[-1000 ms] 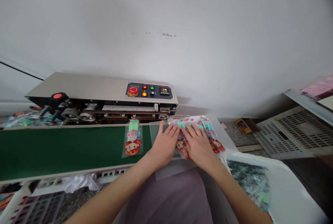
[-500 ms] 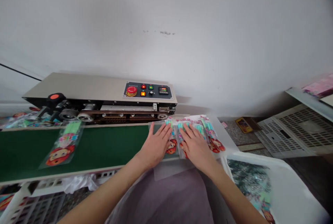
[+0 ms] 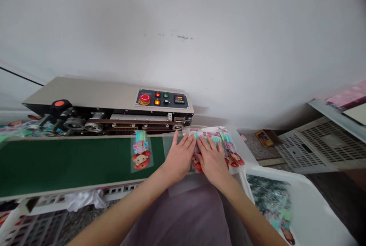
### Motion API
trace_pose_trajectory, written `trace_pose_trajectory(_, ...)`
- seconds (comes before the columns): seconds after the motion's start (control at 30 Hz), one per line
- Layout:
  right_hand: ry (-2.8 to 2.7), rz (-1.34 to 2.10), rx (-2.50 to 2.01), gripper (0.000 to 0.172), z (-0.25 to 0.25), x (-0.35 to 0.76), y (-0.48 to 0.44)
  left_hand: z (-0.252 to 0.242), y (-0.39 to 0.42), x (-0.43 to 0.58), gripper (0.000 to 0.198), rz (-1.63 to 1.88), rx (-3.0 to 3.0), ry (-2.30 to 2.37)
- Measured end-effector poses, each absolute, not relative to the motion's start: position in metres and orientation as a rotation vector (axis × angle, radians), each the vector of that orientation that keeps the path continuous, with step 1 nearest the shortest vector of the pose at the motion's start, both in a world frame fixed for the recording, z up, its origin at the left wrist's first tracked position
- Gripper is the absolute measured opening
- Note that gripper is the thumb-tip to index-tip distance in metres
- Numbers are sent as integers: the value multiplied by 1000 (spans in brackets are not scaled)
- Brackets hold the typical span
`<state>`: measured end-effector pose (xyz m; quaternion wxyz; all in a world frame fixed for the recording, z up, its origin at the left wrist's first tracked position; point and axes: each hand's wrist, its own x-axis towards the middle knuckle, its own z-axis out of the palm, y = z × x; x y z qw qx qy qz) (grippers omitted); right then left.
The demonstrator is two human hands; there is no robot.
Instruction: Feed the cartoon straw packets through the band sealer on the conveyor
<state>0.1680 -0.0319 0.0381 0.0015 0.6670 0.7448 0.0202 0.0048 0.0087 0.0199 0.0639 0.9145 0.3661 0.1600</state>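
My left hand [image 3: 180,160] lies flat, fingers stretched, over clear plastic at the right end of the green belt [image 3: 94,162]. Right beside it, my right hand [image 3: 214,161] rests palm down with its fingers extended. Between and under them is a clear packet [image 3: 197,164] printed with a red-haired cartoon head, mostly covered. More such packets [image 3: 236,157] lie to the right of my right hand. To the left of my left hand, another clear packet [image 3: 141,152] with pale green and blue strips rides on the belt, its top edge near the sealing machine [image 3: 114,97].
A control panel [image 3: 162,98] with a red stop button faces me. At lower right stands a white bin [image 3: 323,208] with shiny packets inside. Plastic crates [image 3: 309,147] sit on the floor at right. White cloth [image 3: 85,200] hangs below the belt.
The packet formerly toward the belt's left end is off that spot. Another now lies on the belt just left of my left hand. My hands have come closer together.
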Motion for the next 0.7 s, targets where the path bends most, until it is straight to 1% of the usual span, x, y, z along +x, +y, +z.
trace_pose_trajectory(0.17, 2403, 48, 2100, 49, 36, 155, -30, 13, 10, -1, 52, 442, 2695, 1178)
trace_pose_trajectory(0.3, 2377, 150, 2120, 47, 37, 168, -39, 11, 3, 6, 48, 478, 2648, 1322)
trace_pose_trajectory(0.37, 2360, 194, 2088, 45, 35, 175, -46, 9, -1, 16, 49, 487, 2627, 1373)
trace_pose_trajectory(0.47, 2346, 236, 2066, 44, 33, 177, -56, 5, -1, 22, 51, 452, 2682, 1316)
trace_pose_trajectory(0.7, 2417, 78, 2043, 46, 34, 156, -60, 2, 6, -6, 53, 362, 2766, 1294)
